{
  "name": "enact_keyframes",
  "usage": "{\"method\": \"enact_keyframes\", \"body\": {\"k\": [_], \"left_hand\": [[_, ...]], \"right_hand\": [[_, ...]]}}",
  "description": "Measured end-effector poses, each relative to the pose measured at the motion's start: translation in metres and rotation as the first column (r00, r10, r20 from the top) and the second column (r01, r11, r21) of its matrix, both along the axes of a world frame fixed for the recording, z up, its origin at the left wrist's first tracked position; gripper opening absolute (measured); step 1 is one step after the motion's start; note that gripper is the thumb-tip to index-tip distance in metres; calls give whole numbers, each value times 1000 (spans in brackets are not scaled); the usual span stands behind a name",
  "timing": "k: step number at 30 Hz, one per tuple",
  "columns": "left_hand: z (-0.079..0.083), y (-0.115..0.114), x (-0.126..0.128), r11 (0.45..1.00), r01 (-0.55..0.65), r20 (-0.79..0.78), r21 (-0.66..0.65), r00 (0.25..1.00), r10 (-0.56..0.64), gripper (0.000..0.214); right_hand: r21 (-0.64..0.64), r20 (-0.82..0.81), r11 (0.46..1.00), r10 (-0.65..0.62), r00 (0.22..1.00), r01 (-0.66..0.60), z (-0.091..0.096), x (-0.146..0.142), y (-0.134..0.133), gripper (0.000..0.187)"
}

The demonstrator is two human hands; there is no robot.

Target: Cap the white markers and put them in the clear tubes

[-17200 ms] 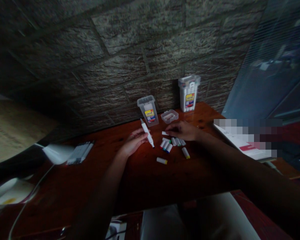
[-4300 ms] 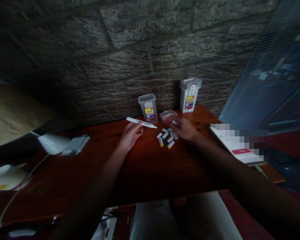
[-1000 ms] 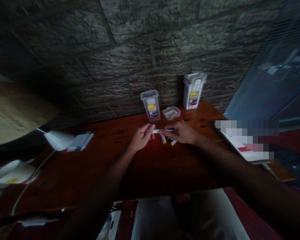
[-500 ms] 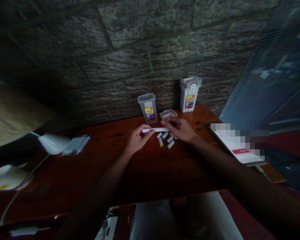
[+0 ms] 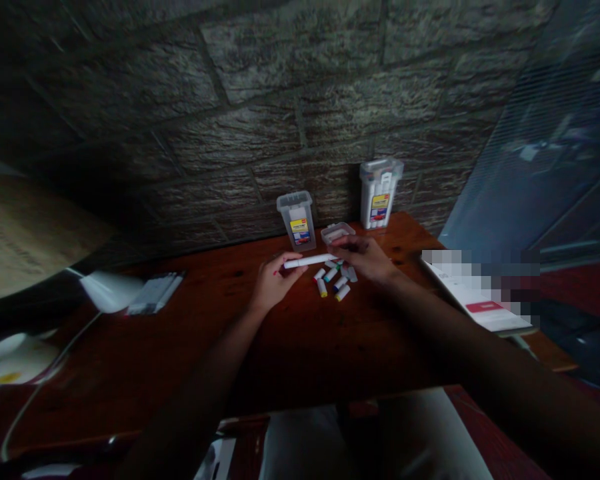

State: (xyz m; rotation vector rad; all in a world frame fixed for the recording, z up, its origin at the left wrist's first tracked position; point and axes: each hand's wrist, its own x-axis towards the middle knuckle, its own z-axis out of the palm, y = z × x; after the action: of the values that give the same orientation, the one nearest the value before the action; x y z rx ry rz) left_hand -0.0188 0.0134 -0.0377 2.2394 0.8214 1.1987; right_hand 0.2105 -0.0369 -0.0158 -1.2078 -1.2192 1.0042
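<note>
A white marker pen (image 5: 310, 261) is held level above the table between my two hands. My left hand (image 5: 276, 277) grips its left end between thumb and fingers. At its other end, the fingers of my right hand (image 5: 363, 257) are closed around the tip, which they partly hide. Beneath the marker lie several loose marker caps (image 5: 322, 288) with coloured ends in yellow, blue, green and red. Just behind my hands stands a clear plastic marker case (image 5: 299, 220) without its lid. The clear lid (image 5: 337, 233) lies beside that case.
A second clear case (image 5: 379, 193) full of white markers stands at the back right. On the right edge sits a tablet-like device (image 5: 485, 300). Several packed markers (image 5: 157, 293), a white lamp (image 5: 111, 291) and a cable (image 5: 55, 370) are at left. A stone wall (image 5: 260, 120) rises behind.
Both hands keep hold of the marker, which is now tilted slightly up toward the right. My right-hand fingers have shifted a little at its end. The view has moved slightly.
</note>
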Motion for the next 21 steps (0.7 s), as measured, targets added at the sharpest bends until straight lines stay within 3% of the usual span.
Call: {"method": "enact_keyframes", "body": {"k": [8,16,21], "left_hand": [[-2,1,0,1000,6,-66,7,998,-5,16],[-2,7,-5,995,-74,-1,60,997,74,10],[-1,3,-3,1000,-17,-47,12,999,18,13]], "right_hand": [[-70,-79,995,-81,994,76,8,-3,-3,21],[-93,-108,994,41,993,-51,9,-5,-8,22],[-29,-97,998,51,994,-54,6,-1,-7,23]]}}
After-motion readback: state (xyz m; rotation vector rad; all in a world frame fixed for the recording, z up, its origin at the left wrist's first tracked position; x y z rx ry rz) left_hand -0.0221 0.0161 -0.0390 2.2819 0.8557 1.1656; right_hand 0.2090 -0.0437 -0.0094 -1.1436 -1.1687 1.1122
